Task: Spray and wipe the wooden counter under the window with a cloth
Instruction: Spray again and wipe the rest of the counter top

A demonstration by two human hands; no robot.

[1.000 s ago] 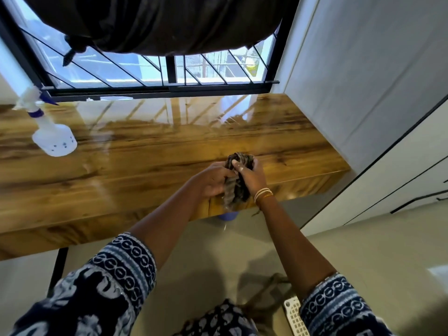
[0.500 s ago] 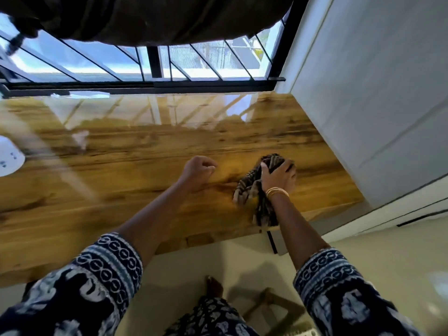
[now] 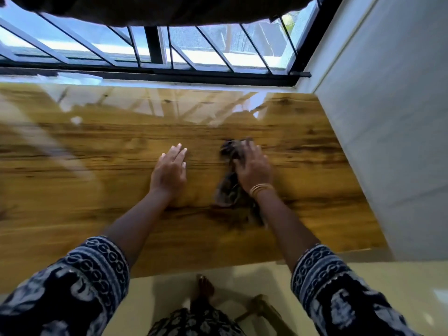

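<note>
The right hand (image 3: 252, 167) presses flat, fingers spread, on the dark cloth (image 3: 229, 190) (blurred) at the right of the glossy wooden counter (image 3: 97, 190). Just left, the left hand (image 3: 169, 170) rests palm-down with straight fingers on the wood, near the barred window (image 3: 155, 44).

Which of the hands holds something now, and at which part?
The right hand presses flat on the middle of the cloth; no curled grip is visible. The left hand lies open on the counter.
</note>
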